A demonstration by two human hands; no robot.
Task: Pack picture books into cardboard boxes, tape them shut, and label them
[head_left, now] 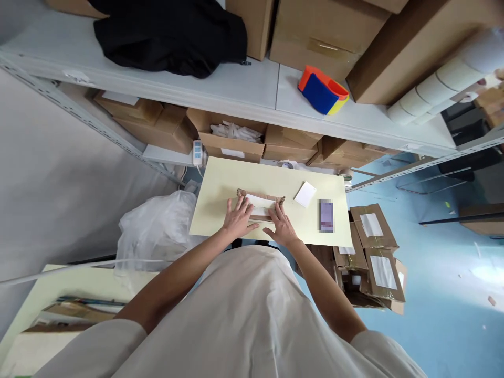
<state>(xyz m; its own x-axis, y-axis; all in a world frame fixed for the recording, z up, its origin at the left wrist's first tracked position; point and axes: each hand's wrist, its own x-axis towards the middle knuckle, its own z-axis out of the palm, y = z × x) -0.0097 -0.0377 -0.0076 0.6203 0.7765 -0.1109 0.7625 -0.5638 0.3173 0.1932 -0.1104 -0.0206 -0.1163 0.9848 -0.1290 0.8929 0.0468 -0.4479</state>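
A small flat cardboard box (263, 216) with a white inner face lies on the pale yellow table (220, 173). Its raised brown flap stands along the far side, with small tabs at both ends. My left hand (238, 218) rests on the box's left end, fingers stretched out and spread. On the right end lies my right hand (281, 224), also with spread fingers. Both palms face down, and the thumbs point toward each other at the near edge. Whatever is inside the box cannot be made out.
Right of the box are a white card (305, 194) and a blurred-out purple rectangle (326, 216). Behind the table stands a shelf (260, 94) with cardboard boxes, a black garment (173, 37) and a coloured strap (323, 90). Labelled cartons (372, 233) are stacked on the floor, right.
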